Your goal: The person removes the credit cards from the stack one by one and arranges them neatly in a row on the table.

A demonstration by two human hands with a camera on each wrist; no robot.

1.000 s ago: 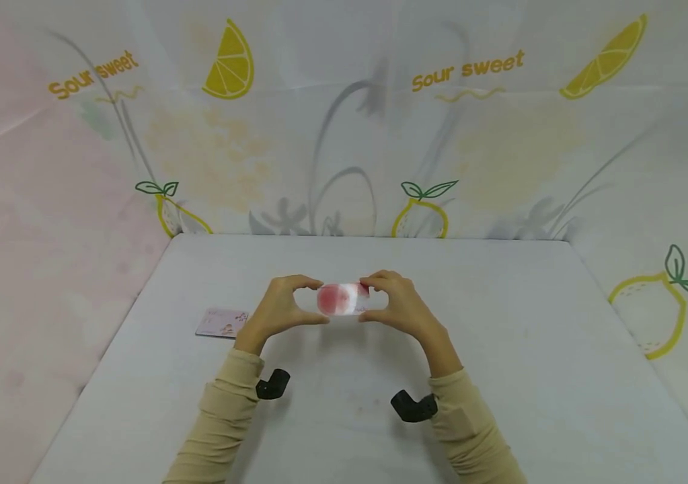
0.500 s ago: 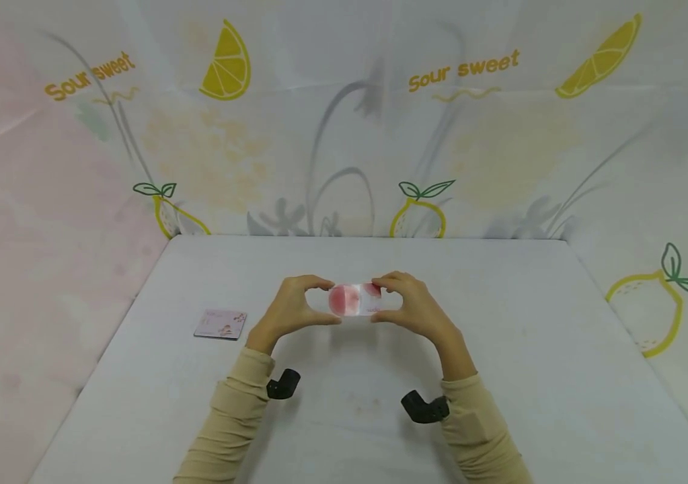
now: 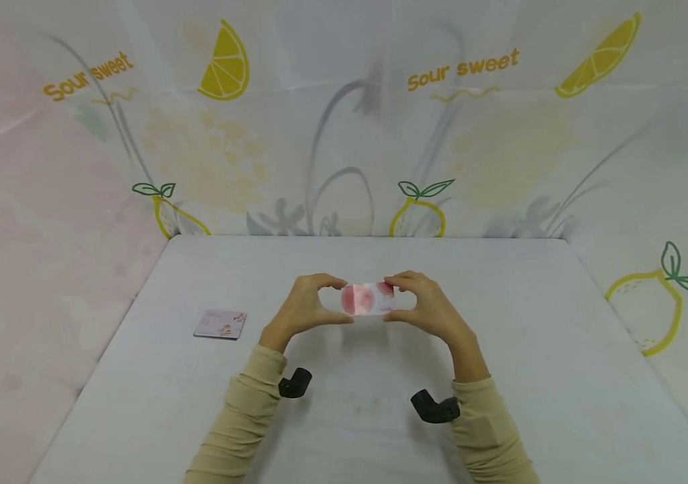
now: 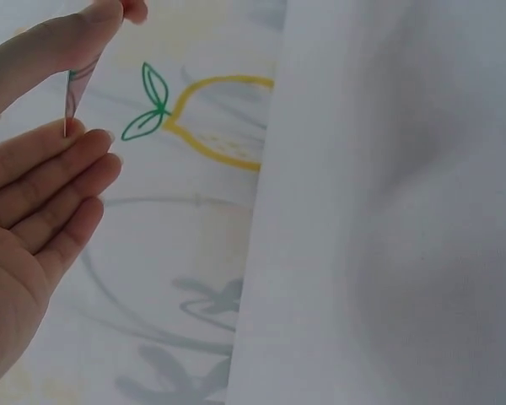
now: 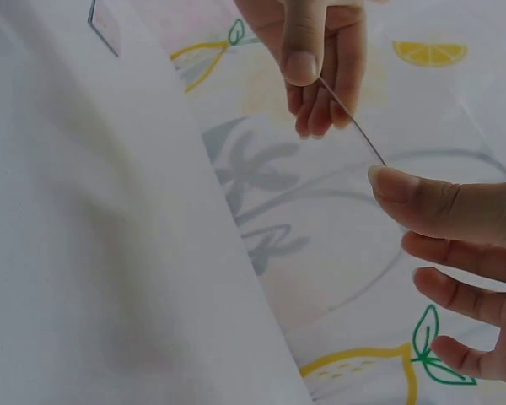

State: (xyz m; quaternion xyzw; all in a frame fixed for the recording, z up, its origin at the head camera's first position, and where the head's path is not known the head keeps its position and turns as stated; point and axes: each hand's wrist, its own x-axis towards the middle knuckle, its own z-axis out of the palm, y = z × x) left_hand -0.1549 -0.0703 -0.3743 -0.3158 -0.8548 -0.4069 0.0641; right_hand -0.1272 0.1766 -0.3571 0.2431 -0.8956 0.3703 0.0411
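Held up over the middle of the white table, a thin glossy card (image 3: 366,300) with pink-red round patches spans the space between both hands in the head view. My left hand (image 3: 307,304) pinches its left end between thumb and fingertips. At the opposite end my right hand (image 3: 430,308) pinches it the same way. Edge-on in the right wrist view, the card (image 5: 352,121) is a thin line slanting from one thumb to the other. Only a sliver of the card (image 4: 80,84) shows beside the left thumb in the left wrist view.
A flat pinkish rectangle (image 3: 220,324) with a dark edge and small printed figures lies on the white table (image 3: 531,349), left of the hands. Behind the table hangs a cloth printed with lemons (image 3: 417,218). Black wrist mounts (image 3: 434,407) jut inward from both sleeves.
Both hands have moved right together with the card between them. The glare on the card has shifted and softened, and the rectangle on the table is now fully uncovered by the left arm.
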